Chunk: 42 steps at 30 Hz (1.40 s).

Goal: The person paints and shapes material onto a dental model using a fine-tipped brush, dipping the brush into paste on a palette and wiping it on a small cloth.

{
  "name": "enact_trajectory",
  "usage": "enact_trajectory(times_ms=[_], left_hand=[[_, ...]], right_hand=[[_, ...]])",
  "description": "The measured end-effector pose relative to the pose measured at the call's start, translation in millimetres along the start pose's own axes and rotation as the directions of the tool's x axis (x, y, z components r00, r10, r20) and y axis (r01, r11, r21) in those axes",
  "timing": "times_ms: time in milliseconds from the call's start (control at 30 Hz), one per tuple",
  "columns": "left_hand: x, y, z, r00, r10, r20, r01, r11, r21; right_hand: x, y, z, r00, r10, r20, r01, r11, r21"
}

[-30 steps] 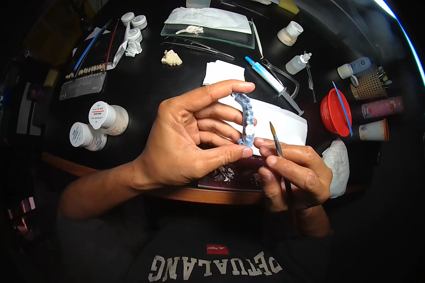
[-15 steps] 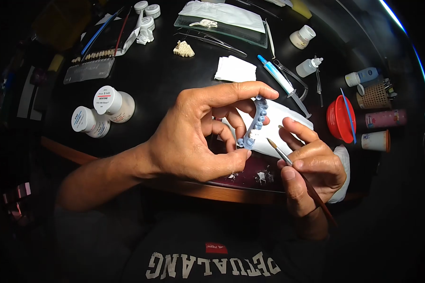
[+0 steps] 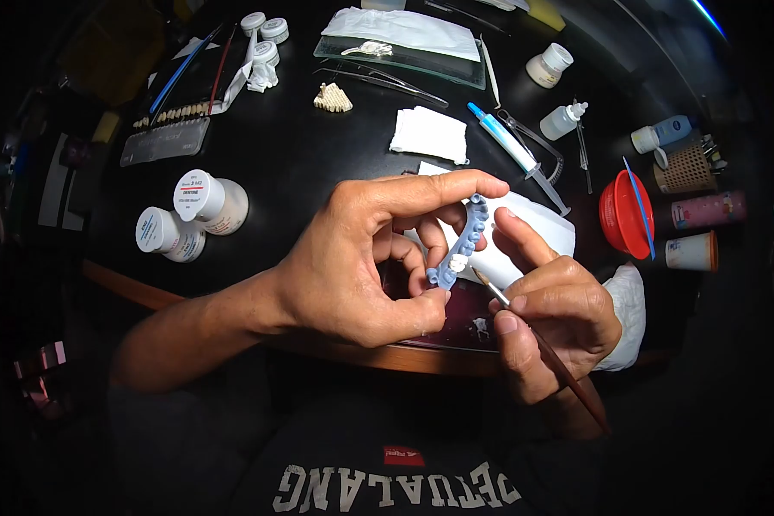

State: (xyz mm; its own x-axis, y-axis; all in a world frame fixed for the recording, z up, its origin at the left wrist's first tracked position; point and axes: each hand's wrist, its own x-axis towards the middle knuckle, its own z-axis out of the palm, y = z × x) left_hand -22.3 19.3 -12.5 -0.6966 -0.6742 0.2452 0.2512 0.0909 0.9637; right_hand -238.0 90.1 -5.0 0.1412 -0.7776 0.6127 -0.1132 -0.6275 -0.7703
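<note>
My left hand (image 3: 335,267) grips a blue-grey dental model (image 3: 472,230), a curved row of teeth, its ends between thumb and index finger. One tooth near the model's lower end is covered in white material (image 3: 457,262). In my right hand (image 3: 568,310) is a fine brush (image 3: 496,295) with a metal ferrule and dark red handle, pinched like a pen. The brush tip points at the white tooth from the right, with a small gap between them. Behind both hands lies a white sheet of paper (image 3: 542,225), partly hidden.
Two powder jars (image 3: 222,205) stand at left. A folded tissue (image 3: 430,135), a blue-and-clear syringe (image 3: 503,138) and a glass slab (image 3: 443,70) lie farther back. A red bowl (image 3: 615,215) with a blue stick sits at right. White smears mark the dark red surface (image 3: 456,331).
The model has dropped slightly and turned a little in my left hand. My right hand has shifted left and down, bringing the brush tip closer to the white tooth.
</note>
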Motion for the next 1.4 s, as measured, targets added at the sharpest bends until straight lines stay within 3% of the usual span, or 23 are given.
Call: enact_trajectory(times_ms=[200,500,1400], left_hand=[[-0.5,-1.6,0.3,1.000,-0.007,-0.002,0.007,1.000,0.000],[0.6,-2.7,-1.2,0.999,0.032,0.011,-0.032,0.998,0.058],[-0.5,-4.7,-2.2,1.000,0.017,0.011,-0.018,0.998,0.058]], right_hand=[[4.2,2.1,3.9,0.997,-0.072,0.024,0.072,0.997,-0.038],[3.2,1.1,-1.7,0.989,-0.053,0.138,0.063,0.995,-0.076],[2.0,2.4,-1.2,0.987,-0.043,0.157,0.059,0.994,-0.095]])
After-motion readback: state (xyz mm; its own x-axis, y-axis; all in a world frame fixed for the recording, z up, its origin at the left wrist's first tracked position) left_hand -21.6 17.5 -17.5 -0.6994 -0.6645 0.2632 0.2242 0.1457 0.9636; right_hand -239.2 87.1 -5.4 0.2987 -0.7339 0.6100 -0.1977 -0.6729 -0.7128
